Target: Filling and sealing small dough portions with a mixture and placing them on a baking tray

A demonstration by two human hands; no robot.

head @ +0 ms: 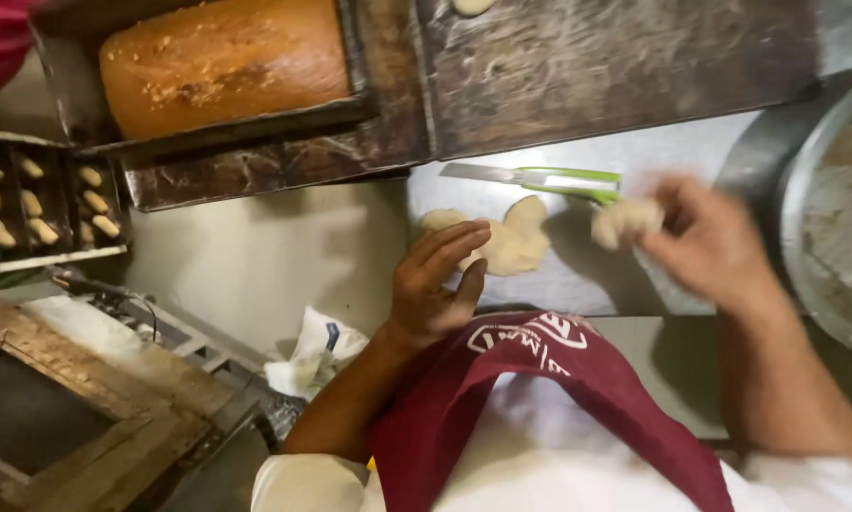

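My left hand (435, 280) rests at the near edge of the steel worktable (672, 152), fingers apart, fingertips touching a flat pale piece of dough (516, 237). Blurred by motion, my right hand (705, 242) pinches a small lump of dough (625, 221) just above the table. A green-handled knife (540, 178) lies on the table behind the dough. I wear a dark red apron (540, 398) over white clothes.
A baked brown loaf (222, 62) sits in a dark tin on worn trays (587, 66) at the back. A large metal bowl (824, 218) stands at the right. At the left, a tray of several small dough pieces (37, 204) and wooden frames (75, 398).
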